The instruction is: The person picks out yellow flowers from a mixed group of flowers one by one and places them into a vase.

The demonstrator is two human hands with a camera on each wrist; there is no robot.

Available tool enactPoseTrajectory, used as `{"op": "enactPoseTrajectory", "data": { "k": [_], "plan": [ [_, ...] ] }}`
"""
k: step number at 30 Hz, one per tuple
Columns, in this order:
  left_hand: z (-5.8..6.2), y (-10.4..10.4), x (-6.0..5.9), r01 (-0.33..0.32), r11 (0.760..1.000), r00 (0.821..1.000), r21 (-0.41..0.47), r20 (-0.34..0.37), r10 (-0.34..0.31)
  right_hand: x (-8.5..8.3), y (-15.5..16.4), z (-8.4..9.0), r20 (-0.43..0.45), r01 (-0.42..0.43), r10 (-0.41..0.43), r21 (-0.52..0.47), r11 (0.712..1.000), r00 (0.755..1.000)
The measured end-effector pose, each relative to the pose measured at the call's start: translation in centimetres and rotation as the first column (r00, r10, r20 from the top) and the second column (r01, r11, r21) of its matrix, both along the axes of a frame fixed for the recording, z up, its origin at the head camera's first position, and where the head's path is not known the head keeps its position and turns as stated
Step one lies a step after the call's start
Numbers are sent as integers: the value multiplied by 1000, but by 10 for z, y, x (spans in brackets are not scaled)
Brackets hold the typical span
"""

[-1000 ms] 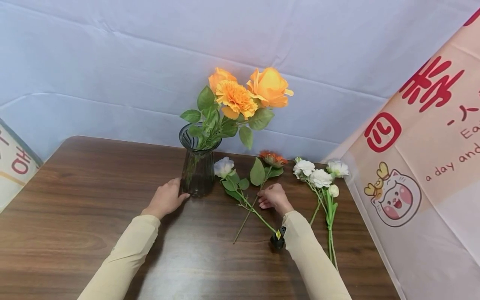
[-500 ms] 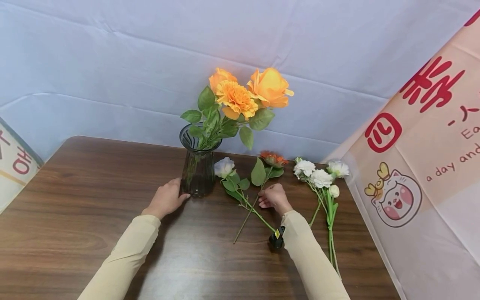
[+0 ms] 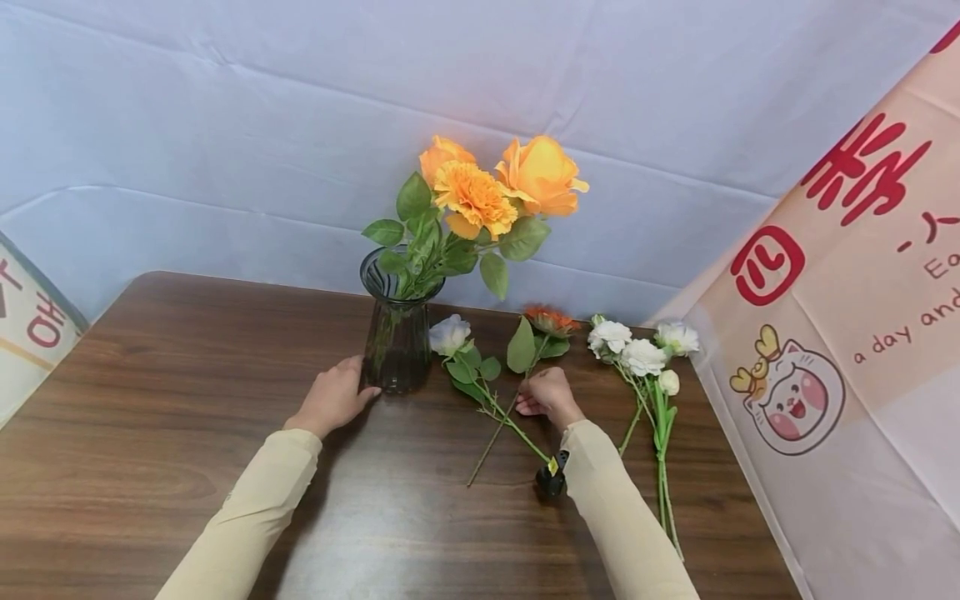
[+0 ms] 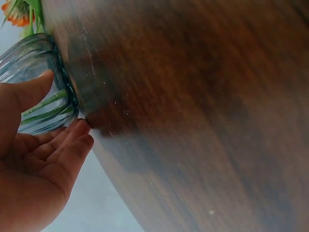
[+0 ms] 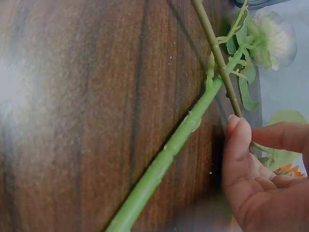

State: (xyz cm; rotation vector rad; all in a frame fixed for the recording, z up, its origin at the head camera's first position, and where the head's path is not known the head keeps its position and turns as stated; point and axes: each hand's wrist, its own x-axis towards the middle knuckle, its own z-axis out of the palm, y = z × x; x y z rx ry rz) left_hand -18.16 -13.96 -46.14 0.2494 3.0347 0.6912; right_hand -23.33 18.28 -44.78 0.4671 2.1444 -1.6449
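Right hand (image 3: pixel 550 395) pinches orange stem (image 5: pixel 227 92), centre frame; light, bendy, so grip mid-stem. Left hand (image 3: pixel 332 398) rests relaxed vs glass vase (image 3: pixel 396 333), fragile.

I see a dark wooden table (image 3: pixel 150 433) under pale blue sheeting (image 3: pixel 225 125), a printed peach banner (image 3: pixel 847 317) at frame right.

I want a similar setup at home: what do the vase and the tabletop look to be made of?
The vase looks like dark tinted glass with vertical ribs: green stems show through its wall in the left wrist view, and it glints. The tabletop looks like dark brown wood or a wood-grain laminate with a semi-gloss finish: streaky grain runs along it and light reflects softly near the front. Which of the two, the pictures cannot settle.
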Motion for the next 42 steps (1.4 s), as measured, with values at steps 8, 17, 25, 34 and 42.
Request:
{"op": "enactPoseTrajectory", "data": {
  "k": [8,17,25,34,42],
  "plan": [
    [-1,-1,0,1,1000,1000,9,2,-1,0,5,1,49,6,-1,-90,996,999],
    [0,-1,0,-3,1000,1000,-3,0,3,1,12,11,89,10,11,-230,973,996],
    [1,0,0,-4,1000,1000,3,15,4,4,19,21,79,-10,34,-286,958,996],
    [3,0,0,-4,1000,1000,2,28,3,9,31,36,48,-45,65,-340,939,997],
    [5,1,1,3,1000,999,-12,32,-3,14,40,53,0,-80,87,-392,916,996]
  ]
}}
